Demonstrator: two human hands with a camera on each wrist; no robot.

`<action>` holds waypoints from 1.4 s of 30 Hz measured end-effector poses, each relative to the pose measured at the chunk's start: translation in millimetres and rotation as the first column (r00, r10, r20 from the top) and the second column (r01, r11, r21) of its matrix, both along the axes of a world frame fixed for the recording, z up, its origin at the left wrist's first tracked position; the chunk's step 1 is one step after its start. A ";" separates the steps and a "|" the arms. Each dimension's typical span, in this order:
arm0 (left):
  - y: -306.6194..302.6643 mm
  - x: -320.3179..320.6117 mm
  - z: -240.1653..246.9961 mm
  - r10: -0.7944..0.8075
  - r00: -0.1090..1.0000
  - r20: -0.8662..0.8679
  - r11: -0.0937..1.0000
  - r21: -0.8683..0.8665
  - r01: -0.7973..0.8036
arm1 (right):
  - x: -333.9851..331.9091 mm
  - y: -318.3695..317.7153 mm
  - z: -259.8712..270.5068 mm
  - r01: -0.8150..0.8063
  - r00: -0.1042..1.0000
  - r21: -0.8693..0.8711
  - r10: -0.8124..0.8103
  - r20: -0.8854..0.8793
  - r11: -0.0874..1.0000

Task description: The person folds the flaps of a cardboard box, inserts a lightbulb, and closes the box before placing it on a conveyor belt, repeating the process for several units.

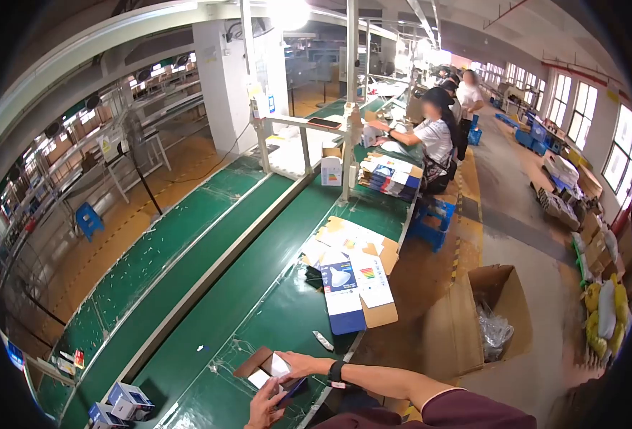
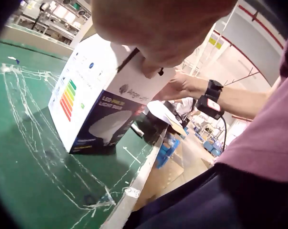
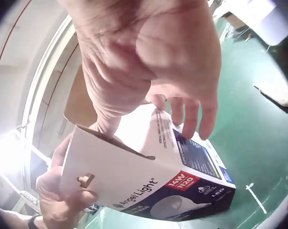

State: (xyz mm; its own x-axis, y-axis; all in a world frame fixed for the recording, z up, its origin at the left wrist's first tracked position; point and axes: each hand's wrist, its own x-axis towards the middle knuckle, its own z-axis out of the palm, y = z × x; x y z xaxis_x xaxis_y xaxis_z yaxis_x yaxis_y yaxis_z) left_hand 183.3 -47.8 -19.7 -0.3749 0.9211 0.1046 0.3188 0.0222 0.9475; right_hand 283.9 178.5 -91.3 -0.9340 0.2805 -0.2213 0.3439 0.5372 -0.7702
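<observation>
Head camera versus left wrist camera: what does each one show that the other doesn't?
Only the head view shows the long green conveyor, seated workers further along, a pile of flat boxes and an open carton on the floor. Only the left wrist view shows the print up close: a coloured energy scale and a bulb picture. Both show the light-bulb box, the left hand holding it, the right hand at its top, and a black wristband.

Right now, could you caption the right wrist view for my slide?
Right hand and left hand hold an open bulb box at the belt.
</observation>
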 end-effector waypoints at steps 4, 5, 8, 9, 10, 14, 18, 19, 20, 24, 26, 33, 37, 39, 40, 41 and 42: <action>11.1 -27.9 24.0 -0.167 0.661 -0.732 0.968 0.007 0.252 | -0.4 -6.4 -30.3 0.044 0.996 -0.147 -0.055 -0.070 0.988; 12.9 -37.1 8.6 -0.208 0.653 -0.729 0.961 -0.027 0.276 | 1.5 -7.8 -38.2 0.056 0.992 -0.176 -0.075 -0.103 0.983; 14.2 -50.4 -13.9 -0.257 0.572 -0.779 0.950 -0.093 0.299 | 10.7 -7.0 -36.7 0.133 0.947 -0.518 -0.262 -0.185 0.845; 14.9 -50.8 -20.4 -0.252 0.596 -0.763 0.952 -0.085 0.294 | 10.6 1.5 -31.7 0.198 0.927 -0.603 -0.347 -0.140 0.773; 12.5 -49.1 -26.7 -0.251 0.624 -0.740 0.955 -0.082 0.286 | 8.3 10.5 -13.1 0.196 0.879 -0.618 -0.417 -0.234 0.761; 17.0 -45.3 -12.5 -0.245 0.724 -0.645 0.969 -0.144 0.199 | -16.7 40.2 94.3 0.161 0.953 -0.523 -0.269 -0.138 0.837; 5.9 -49.3 -28.7 -0.217 0.850 -0.481 0.976 -0.099 0.193 | -12.6 50.3 110.9 -0.265 0.961 -0.400 0.206 -0.184 0.877; 7.9 -50.6 -25.4 -0.227 0.837 -0.498 0.973 -0.080 0.216 | -8.6 43.8 122.4 -0.272 0.962 -0.324 0.249 -0.113 0.906; 10.0 -50.2 -25.6 -0.185 0.835 -0.518 0.979 -0.029 0.200 | -7.1 35.9 133.7 -0.262 0.965 -0.322 0.252 -0.074 0.910; 9.6 -45.7 -22.6 -0.206 0.825 -0.527 0.977 -0.071 0.199 | -10.9 24.0 119.3 -0.392 0.917 0.016 0.393 -0.069 0.920; 4.7 -45.8 -30.3 -0.211 0.817 -0.536 0.976 -0.066 0.209 | -12.3 10.9 113.0 -0.408 0.905 0.117 0.417 -0.077 0.906; -21.2 -0.5 -38.3 0.325 0.925 -0.195 0.946 0.088 -0.313 | 6.0 -10.6 95.2 -0.345 0.903 0.195 0.382 -0.197 0.918; -40.2 16.8 -41.8 0.456 0.857 -0.238 0.887 0.050 -0.458 | 10.6 -13.7 86.8 -0.343 0.904 0.213 0.383 -0.190 0.915; -38.5 12.7 -40.8 0.379 0.836 -0.396 0.921 0.077 -0.381 | 10.0 -11.8 84.8 -0.378 0.885 0.271 0.431 -0.176 0.885; -39.0 9.5 -43.0 0.361 0.827 -0.432 0.930 0.095 -0.356 | 9.6 -10.6 84.2 -0.399 0.872 0.300 0.460 -0.167 0.866; -41.1 3.9 -45.9 0.342 0.815 -0.468 0.937 0.110 -0.330 | 9.2 -7.9 82.3 -0.410 0.879 0.236 0.451 -0.153 0.881; -42.5 -1.2 -48.2 0.323 0.802 -0.503 0.945 0.125 -0.302 | 9.8 -4.8 79.6 -0.417 0.887 0.171 0.441 -0.138 0.893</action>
State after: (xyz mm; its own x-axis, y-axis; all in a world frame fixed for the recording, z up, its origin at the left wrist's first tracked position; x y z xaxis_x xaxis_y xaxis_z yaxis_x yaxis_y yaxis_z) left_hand 182.1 -90.3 -67.9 -0.5249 0.7548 0.3934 0.7377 0.1730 0.6526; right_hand 293.7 173.8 -11.8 -0.9893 -0.1407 -0.0388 -0.0723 0.7035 -0.7070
